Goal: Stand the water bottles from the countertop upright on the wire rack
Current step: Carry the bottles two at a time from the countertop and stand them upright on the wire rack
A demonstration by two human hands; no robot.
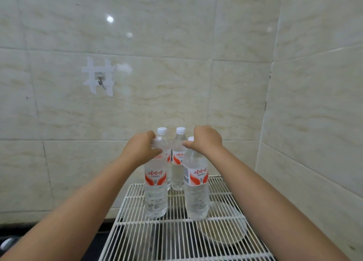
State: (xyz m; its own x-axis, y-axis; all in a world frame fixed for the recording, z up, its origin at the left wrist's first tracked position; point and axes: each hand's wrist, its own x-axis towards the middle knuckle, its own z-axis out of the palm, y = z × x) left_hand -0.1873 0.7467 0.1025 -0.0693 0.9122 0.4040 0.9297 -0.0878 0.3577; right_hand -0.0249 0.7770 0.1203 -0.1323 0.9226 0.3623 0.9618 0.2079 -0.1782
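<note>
Standing upright on the white wire rack are four water bottles; the left hand grasps the front left bottle by its neck, the right hand the front right bottle, two rear bottles just behind

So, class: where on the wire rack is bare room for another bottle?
The wire rack is bare along its near edge and front-left, before the front-left bottle. Far end is crowded: four bottles clustered, left hand and right hand on the front pair.

bottles crowd rack's back, front open
</note>
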